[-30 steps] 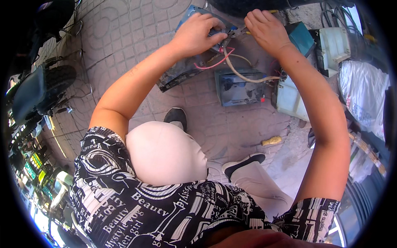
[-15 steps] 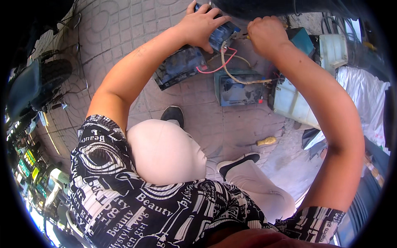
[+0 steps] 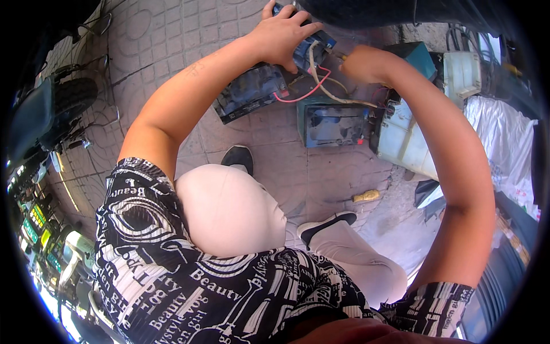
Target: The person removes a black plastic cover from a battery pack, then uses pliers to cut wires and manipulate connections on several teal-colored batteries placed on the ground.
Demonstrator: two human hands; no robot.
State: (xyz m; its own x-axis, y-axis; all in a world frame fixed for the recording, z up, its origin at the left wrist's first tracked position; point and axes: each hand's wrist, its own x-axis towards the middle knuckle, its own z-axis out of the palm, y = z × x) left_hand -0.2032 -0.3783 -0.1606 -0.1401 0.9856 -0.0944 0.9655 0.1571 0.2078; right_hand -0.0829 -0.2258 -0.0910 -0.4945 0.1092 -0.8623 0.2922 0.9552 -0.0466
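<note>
My left hand (image 3: 281,35) grips a dark-blue block battery (image 3: 306,53) from above, fingers spread over its top and thumb on the near side. My right hand (image 3: 366,64) is closed round a slim tool with a yellow handle (image 3: 342,56), apparently a screwdriver, pointing at the battery's right end; most of it is hidden in the fist. A beige cable (image 3: 326,93) and a red wire (image 3: 303,97) run from that end. The red wire reaches a second dark battery (image 3: 252,90) beside my left wrist. A teal-cased battery (image 3: 334,125) stands nearer to me.
Another teal battery (image 3: 413,57) and a whitish plastic case (image 3: 405,143) stand to the right. A yellow-handled screwdriver (image 3: 366,196) lies on the paving (image 3: 269,172) near my shoe. White plastic sheeting (image 3: 498,143) is at far right; a parked two-wheeler's tyre (image 3: 77,96) is at left.
My right hand has come slightly nearer to me with the tool. At the held battery, the beige cable's end now stands higher. My left hand keeps its grip.
</note>
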